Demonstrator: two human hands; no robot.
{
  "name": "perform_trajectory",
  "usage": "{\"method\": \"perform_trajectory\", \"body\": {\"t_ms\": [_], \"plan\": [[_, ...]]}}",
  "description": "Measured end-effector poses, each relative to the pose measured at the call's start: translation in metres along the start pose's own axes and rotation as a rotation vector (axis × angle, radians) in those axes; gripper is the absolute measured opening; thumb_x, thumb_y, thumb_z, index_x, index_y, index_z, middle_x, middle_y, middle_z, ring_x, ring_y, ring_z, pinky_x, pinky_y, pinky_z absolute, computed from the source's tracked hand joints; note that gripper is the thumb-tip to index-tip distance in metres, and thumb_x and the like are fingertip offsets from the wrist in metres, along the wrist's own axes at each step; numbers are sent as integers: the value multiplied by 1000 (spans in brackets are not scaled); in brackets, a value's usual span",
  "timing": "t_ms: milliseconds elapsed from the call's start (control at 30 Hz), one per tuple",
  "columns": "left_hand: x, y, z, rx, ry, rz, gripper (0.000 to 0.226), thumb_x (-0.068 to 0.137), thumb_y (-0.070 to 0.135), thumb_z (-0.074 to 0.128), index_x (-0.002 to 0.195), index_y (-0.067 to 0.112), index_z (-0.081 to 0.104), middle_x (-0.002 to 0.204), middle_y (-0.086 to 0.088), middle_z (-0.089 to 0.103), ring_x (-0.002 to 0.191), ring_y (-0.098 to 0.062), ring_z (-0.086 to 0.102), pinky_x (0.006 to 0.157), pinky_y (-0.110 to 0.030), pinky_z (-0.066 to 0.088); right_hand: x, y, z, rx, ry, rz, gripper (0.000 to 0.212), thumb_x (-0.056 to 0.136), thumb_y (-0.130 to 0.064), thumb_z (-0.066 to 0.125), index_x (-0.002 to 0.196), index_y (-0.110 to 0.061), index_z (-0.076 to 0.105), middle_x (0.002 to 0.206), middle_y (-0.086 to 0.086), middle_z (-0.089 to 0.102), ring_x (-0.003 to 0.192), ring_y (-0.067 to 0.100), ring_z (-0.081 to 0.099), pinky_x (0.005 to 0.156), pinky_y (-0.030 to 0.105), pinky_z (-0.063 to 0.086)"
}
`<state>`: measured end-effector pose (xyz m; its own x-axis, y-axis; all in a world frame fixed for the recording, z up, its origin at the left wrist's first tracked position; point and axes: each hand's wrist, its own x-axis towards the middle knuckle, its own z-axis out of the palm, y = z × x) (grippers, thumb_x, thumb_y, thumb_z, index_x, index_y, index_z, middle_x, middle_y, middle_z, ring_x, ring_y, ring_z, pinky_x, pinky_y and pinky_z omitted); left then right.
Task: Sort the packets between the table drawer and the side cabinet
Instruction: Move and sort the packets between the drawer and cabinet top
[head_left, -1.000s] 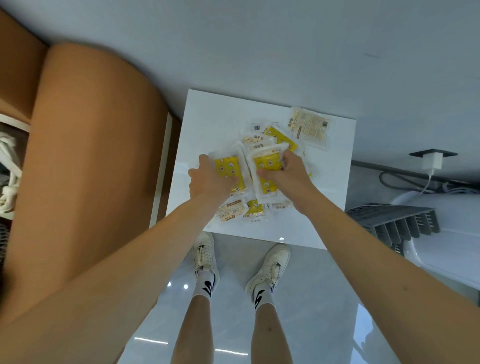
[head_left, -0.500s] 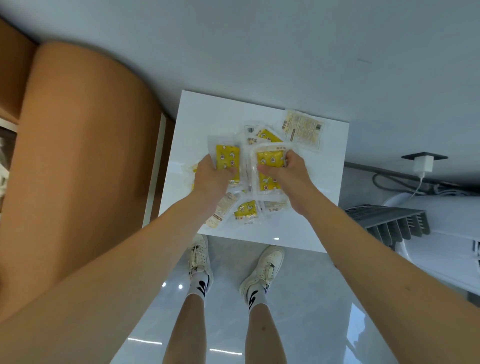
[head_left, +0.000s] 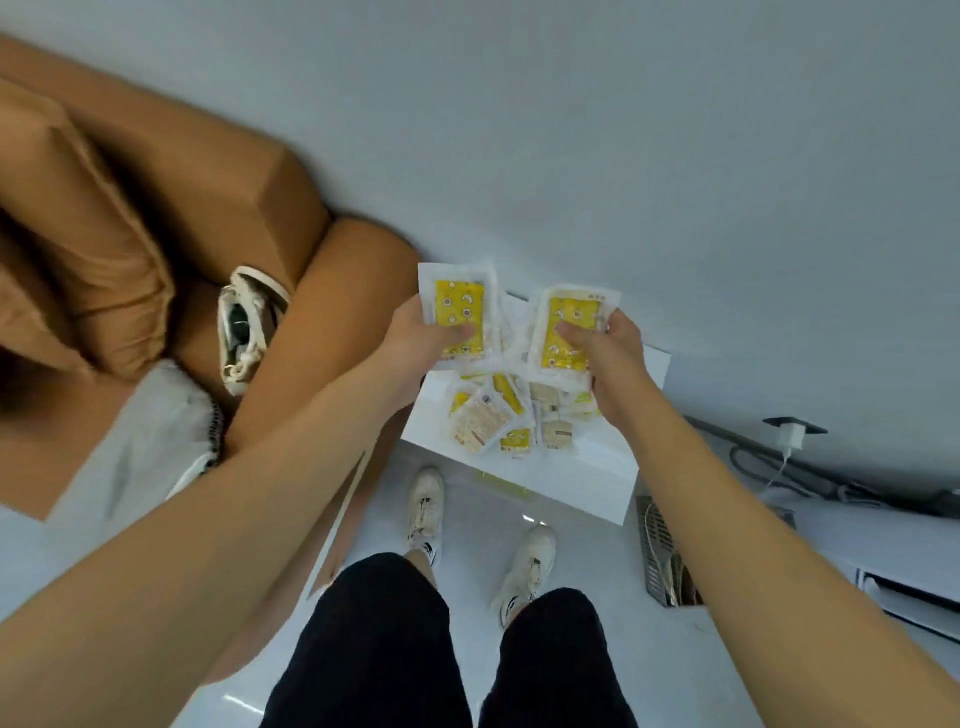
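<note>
My left hand (head_left: 415, 340) grips a yellow packet (head_left: 460, 306) with a clear white border, held up above the white side table (head_left: 587, 475). My right hand (head_left: 608, 358) grips a second yellow packet (head_left: 569, 325) of the same kind, close beside the first. Below both hands, a pile of several packets (head_left: 498, 421), yellow ones and beige ones, lies on the table top. Part of the pile is hidden behind my hands and the raised packets.
A brown sofa (head_left: 171, 208) with a cushion stands at the left, touching the table. A white bag (head_left: 249, 327) lies on the sofa seat. At the right, a charger (head_left: 792, 434) with cable and a grey grille (head_left: 662, 551) sit by the wall. My feet stand on glossy floor.
Both hands have lifted their yellow packets up off the pile. The camera view has shifted, so the sofa seat and bag now show at the left.
</note>
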<state>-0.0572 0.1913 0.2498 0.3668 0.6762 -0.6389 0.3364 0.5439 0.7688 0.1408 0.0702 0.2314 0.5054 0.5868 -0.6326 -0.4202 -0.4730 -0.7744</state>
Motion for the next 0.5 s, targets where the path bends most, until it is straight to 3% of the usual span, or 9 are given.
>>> {"method": "perform_trajectory", "body": {"t_ms": [200,367,500], "plan": [[-145,35,-49,-67,123,101,45,85,5,78,126,17,64,114,-1,76,105,-20,72,89,-36,58,-114,-63,25,-63,-190,-90,37,79,-10,83,113,-17,70,108,7,77,100,27,75,93,57,58],[-275,6,-82,-245,406,128,42,83,5,79,121,18,65,107,0,76,101,-22,73,83,-36,58,-202,-73,53,-225,-414,-105,35,82,-9,82,115,-13,69,103,7,78,92,26,77,85,55,61],[-359,-30,-109,-388,585,129,42,83,7,80,121,16,64,110,-3,76,102,-25,72,93,-44,57,-256,-62,98,-353,-594,-137,36,83,-10,82,115,-15,69,105,4,78,95,25,76,87,55,61]]}}
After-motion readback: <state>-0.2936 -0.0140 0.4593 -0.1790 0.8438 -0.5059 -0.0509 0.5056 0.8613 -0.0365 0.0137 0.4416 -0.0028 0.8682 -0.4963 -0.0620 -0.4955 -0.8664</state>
